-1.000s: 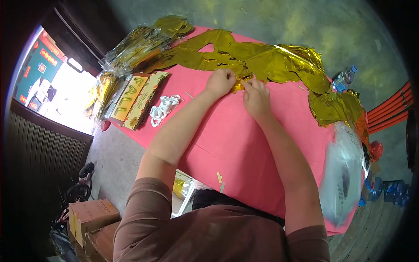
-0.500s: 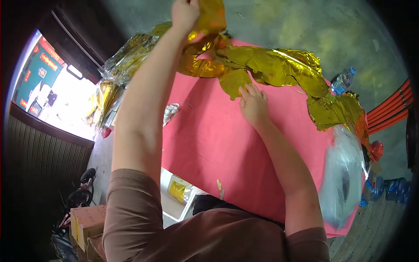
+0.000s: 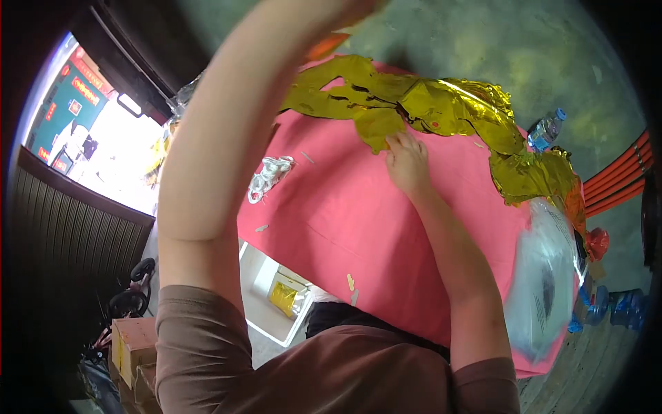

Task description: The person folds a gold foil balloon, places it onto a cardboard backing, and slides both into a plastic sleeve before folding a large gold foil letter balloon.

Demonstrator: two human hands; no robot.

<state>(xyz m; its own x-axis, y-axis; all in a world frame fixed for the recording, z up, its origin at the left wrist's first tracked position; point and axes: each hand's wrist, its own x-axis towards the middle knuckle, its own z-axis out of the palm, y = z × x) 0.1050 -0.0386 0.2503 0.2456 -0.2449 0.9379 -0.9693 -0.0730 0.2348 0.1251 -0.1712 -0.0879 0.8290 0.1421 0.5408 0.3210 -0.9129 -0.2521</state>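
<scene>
One gold foil flap (image 3: 377, 125), 12 o'clock on counter (image 3: 331, 207): your right hand (image 3: 407, 164) touches it, loosely spread; left hand unseen, cannot tell.

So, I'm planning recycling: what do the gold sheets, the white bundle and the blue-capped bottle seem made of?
Gold sheets: probably metallised plastic film, shiny, judging by the mirror-like glare and crisp creases.
White bundle: likely soft textile cord, matt, with thin looping strands; fibre unclear.
Blue-capped bottle: apparently clear, glossy plastic, from its see-through wall.
</scene>
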